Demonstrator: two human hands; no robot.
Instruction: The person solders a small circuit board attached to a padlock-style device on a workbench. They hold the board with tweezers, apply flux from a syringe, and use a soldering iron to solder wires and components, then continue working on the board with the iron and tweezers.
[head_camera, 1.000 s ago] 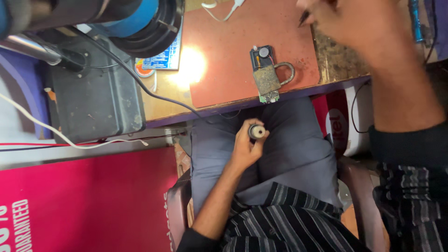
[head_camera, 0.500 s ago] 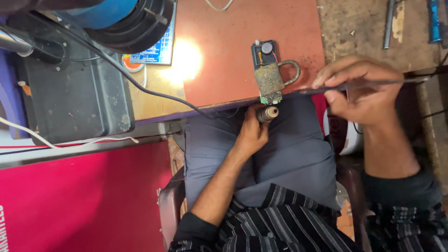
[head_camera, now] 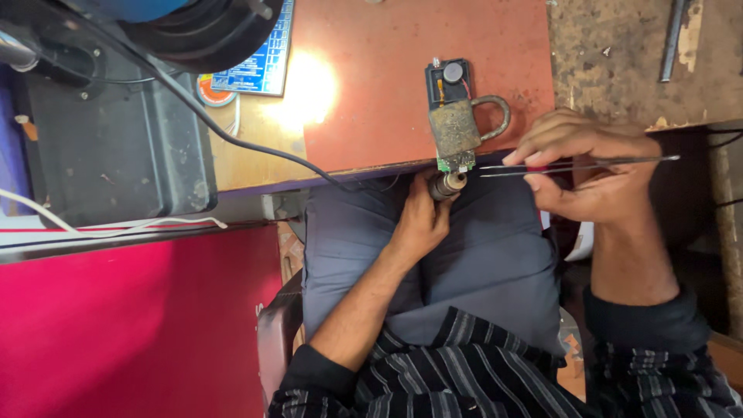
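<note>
Right hand (head_camera: 596, 174) now down from bench, fingers pinching tweezers (head_camera: 576, 165), tips aimed at small cylinder (head_camera: 447, 186) gripped in left hand (head_camera: 422, 220) under padlock (head_camera: 457, 128).

small brass cylinder (head_camera: 448, 186) | held at table edge, just below padlock | thin metal tweezers (head_camera: 576, 165) | horizontal, tips toward cylinder

Small metal cylinder (head_camera: 447, 186) half buried in the left hand (head_camera: 422, 220), back end unseen behind curled fingers (head_camera: 430, 184). Rear of the thin silver tweezers (head_camera: 576, 164) partly masked by the right hand (head_camera: 592, 174). Green circuit-board edge (head_camera: 455, 162) under the rusty padlock (head_camera: 457, 128), too small to make out. Blue-and-black round machine (head_camera: 193, 23) cut off at the top edge. Dark metal rod (head_camera: 672, 39) cropped likewise. Shoulders lost below the frame.
</note>
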